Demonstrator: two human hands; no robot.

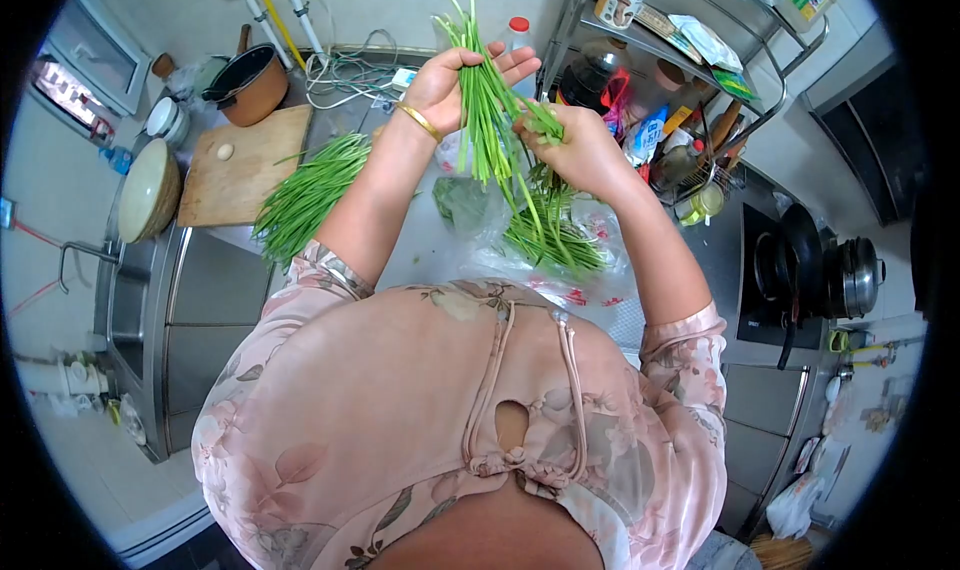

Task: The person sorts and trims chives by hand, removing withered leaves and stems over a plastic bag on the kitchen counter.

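My left hand (445, 88), with a gold bangle at the wrist, holds a bunch of garlic chives (484, 120) upright under its thumb, fingers stretched out behind. Close beside it, my right hand (575, 150) is closed on a few green stalks or leaves at the bunch's right side. Below the hands, a loose heap of chives (550, 235) lies on a clear plastic bag (605, 225) with red print. Another pile of chives (320, 185) rests on the counter, left of my left forearm.
A wooden cutting board (225, 185) bears a small pale round thing (225, 152). Near it stand an orange-brown pot (257, 95) and a large bowl (150, 190). To the right are a metal rack (690, 55) with jars and packets, and a stove with a black pan (798, 245).
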